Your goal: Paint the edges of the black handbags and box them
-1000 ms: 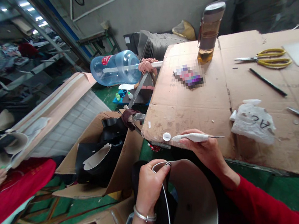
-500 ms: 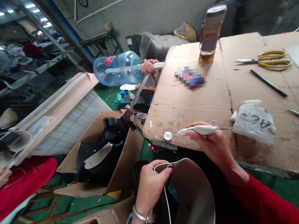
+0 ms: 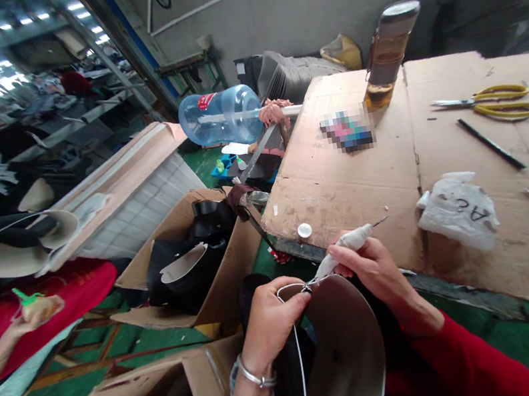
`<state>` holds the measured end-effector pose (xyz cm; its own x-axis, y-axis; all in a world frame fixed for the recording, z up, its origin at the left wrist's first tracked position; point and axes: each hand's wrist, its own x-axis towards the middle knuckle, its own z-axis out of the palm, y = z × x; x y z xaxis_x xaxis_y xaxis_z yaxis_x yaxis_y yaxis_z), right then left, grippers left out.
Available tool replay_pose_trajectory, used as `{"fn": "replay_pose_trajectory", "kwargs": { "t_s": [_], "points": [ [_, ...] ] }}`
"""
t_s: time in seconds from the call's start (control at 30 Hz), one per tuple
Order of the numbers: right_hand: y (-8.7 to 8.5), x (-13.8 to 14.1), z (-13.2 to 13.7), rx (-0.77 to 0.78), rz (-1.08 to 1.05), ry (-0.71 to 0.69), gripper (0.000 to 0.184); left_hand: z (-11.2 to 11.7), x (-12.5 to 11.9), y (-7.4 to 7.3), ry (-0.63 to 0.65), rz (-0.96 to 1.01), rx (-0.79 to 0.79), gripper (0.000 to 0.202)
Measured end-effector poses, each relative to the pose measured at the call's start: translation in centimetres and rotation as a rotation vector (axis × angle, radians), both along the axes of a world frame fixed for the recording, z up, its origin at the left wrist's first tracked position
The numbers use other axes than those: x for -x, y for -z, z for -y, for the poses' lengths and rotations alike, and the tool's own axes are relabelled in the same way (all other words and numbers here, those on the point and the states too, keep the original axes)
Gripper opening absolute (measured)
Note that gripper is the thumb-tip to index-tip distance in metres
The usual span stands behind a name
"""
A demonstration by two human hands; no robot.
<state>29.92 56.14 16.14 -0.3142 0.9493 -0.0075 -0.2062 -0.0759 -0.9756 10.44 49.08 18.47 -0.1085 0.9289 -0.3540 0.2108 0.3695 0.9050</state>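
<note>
Beige inside, the curved piece (image 3: 347,346) sits in front of the bench (image 3: 344,188): left hand (image 3: 269,319) pinching its rim, right hand (image 3: 375,269) gripping the white-wrapped tool (image 3: 356,237), one end by that pinch! The rim looks mid-work, unfinished; how much remains can't be told.

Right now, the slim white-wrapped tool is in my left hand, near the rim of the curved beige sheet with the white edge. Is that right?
Not quite: the head view shows the slim white-wrapped tool in your right hand, not your left. It is near the rim of the curved beige sheet with the white edge, as you said.
</note>
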Motion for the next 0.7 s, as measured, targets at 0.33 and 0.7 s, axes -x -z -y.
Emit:
{"fn": "replay_pose_trajectory", "kwargs": {
  "t_s": [0.33, 0.7],
  "points": [
    [0.4, 0.2, 0.6, -0.015, 0.087, -0.02, 0.046, 1.1, -0.3, -0.3, 0.034, 0.036, -0.014, 0.016],
    [2.0, -0.7, 0.8, -0.104, 0.216, -0.006, 0.046, 2.8, -1.2, 0.3, -0.094, 0.054, 0.028, 0.021]
  ]
}}
